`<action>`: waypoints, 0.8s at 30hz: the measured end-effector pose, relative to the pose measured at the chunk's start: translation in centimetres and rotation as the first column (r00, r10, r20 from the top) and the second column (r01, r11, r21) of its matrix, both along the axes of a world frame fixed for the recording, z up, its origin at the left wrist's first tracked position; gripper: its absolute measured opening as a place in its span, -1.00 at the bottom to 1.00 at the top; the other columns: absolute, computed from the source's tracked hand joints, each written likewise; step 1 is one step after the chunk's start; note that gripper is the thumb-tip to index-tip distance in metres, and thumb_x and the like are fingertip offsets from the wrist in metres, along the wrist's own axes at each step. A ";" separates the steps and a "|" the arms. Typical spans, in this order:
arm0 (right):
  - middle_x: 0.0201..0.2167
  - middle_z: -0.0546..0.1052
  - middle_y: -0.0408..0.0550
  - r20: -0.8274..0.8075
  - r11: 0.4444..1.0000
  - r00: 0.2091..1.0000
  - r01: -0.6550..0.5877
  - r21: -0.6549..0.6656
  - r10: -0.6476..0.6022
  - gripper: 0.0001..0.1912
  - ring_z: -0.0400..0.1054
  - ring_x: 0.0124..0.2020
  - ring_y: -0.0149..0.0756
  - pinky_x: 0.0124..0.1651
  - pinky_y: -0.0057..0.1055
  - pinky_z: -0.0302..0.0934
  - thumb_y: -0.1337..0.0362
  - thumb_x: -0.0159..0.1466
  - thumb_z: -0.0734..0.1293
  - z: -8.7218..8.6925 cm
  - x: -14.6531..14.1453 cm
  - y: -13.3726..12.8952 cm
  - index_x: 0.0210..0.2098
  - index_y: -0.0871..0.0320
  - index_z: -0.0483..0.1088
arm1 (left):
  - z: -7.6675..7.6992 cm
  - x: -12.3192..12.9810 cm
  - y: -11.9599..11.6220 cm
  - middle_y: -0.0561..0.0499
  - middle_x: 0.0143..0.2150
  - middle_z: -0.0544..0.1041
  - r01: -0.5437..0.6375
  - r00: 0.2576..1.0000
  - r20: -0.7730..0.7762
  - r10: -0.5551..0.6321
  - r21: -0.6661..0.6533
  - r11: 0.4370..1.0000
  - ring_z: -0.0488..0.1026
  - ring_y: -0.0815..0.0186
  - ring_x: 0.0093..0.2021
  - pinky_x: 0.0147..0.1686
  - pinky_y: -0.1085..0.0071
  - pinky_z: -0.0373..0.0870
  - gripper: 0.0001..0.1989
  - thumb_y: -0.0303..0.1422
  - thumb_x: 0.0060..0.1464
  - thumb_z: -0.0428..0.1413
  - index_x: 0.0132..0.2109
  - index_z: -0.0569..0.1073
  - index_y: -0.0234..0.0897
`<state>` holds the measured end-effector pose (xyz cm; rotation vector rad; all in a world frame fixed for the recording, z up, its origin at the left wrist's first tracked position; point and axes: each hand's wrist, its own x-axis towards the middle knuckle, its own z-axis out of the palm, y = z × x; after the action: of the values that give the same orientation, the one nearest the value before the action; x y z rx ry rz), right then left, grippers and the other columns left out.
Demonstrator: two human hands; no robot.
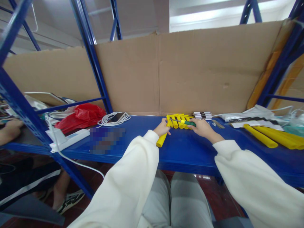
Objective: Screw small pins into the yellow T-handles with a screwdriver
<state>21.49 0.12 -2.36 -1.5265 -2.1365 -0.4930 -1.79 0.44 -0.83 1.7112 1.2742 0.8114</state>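
Observation:
My left hand (161,128) is closed around a yellow tube-like piece (161,140), whose lower end sticks out toward me over the blue shelf. A screwdriver with a green and yellow handle (190,123) is gripped in my right hand (201,127), its shaft pointing left to the top of the piece in my left hand. Several similar yellow pieces (181,124) lie in a row just behind and between my hands. Whether the screwdriver's tip touches the held piece is too small to tell.
On the blue shelf (185,152), yellow tubes (261,136) lie at right near small metal parts (218,124) and black-and-white packs (202,115). At left are a coiled white cable (114,119), a power strip (73,139) and a red bag (82,117). Another person's hand (10,129) shows far left.

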 end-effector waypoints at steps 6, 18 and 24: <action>-0.22 0.65 0.12 0.005 1.000 1.000 -0.015 0.004 0.015 -0.70 0.54 -0.20 -0.09 -0.12 -0.31 0.33 0.23 0.32 0.30 0.0 0.1 0.0 -0.04 0.20 0.54 | 0.0 0.0 0.0 -0.07 -0.08 0.51 -0.006 1.000 -0.011 0.006 0.006 1.000 0.42 0.50 -0.56 -0.56 0.57 0.36 -0.49 -0.62 0.20 -0.05 0.25 0.04 -0.31; -0.21 0.65 0.11 0.000 1.000 1.000 -0.012 -0.014 0.012 -0.71 0.53 -0.17 -0.09 -0.13 -0.31 0.32 0.23 0.31 0.30 0.1 0.0 -0.2 -0.05 0.18 0.54 | -0.5 -0.1 0.5 -0.15 0.04 0.49 0.004 0.999 -0.042 -0.003 0.028 1.000 0.50 0.47 -0.49 -0.55 0.57 0.40 -0.49 -0.58 0.21 -0.01 0.26 0.06 -0.29; -0.22 0.64 0.11 -0.005 1.000 1.000 -0.005 -0.027 0.005 -0.74 0.52 -0.21 -0.08 -0.17 -0.32 0.29 0.24 0.28 0.33 0.3 -0.2 -0.4 -0.09 0.19 0.52 | -1.0 -0.1 0.9 -0.18 0.07 0.51 0.023 0.997 -0.072 -0.017 0.087 0.996 0.42 0.52 -0.57 -0.52 0.53 0.42 -0.49 -0.64 0.18 -0.05 0.25 0.07 -0.32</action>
<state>21.30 -0.33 -2.09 -1.5354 -2.1509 -0.4600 -1.93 1.37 -1.85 1.8343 1.2839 0.8115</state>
